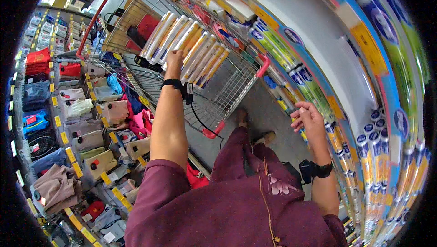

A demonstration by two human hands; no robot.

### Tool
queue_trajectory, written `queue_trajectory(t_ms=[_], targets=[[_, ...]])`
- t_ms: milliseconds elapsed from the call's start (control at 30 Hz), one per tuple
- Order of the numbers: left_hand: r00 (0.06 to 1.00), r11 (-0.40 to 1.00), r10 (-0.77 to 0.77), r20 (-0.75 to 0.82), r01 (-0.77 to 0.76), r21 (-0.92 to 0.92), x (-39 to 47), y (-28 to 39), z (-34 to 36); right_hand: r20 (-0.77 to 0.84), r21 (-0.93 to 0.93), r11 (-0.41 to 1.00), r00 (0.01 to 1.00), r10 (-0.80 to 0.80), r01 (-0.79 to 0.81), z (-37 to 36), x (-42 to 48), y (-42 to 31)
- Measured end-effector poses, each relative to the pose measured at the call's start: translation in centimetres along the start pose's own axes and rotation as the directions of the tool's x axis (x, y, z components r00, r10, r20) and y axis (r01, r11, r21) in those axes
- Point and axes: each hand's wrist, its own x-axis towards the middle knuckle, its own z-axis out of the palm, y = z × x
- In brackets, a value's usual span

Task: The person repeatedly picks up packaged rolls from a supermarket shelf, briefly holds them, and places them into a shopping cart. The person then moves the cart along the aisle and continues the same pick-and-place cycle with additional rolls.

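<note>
Over a metal shopping cart (235, 93) reaches my left hand (174, 57), its fingers curled on a row of long, plastic-wrapped tubular packs (201, 47) in white, orange and blue. Whether the hand grips one pack or only rests on them, I cannot tell. The packs lie side by side at the cart. Beside the right-hand shelves my right hand (307, 117) is raised with its fingers apart and nothing in it. Both wrists wear black straps.
Folded clothes (92, 137) fill the racks at left. Green-and-white packs (273, 45) and orange-and-white packs (372, 154) stand on the shelves at right. A cardboard box (131, 21) and a red item (149, 26) are at the cart's far left part.
</note>
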Motion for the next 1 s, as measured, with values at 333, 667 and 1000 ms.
queue_trajectory(t_ms=[333,667,1000], targets=[[0.977,0.649,0.188,-0.104,-0.044,0.760,6.4,-4.3,-0.8,0.062,-0.050,0.993,0.992,0.109,-0.106,5.5,6.0,-2.1],[0.990,0.334,0.049,-0.133,0.110,0.936,6.9,-4.1,-0.2,0.028,-0.058,0.977,0.978,0.206,-0.204,5.9,7.6,-1.0],[0.989,0.587,-0.077,0.123,-0.055,0.808,7.2,-4.0,-2.0,0.123,-0.039,0.982,0.974,0.190,-0.187,6.2,7.5,0.4]])
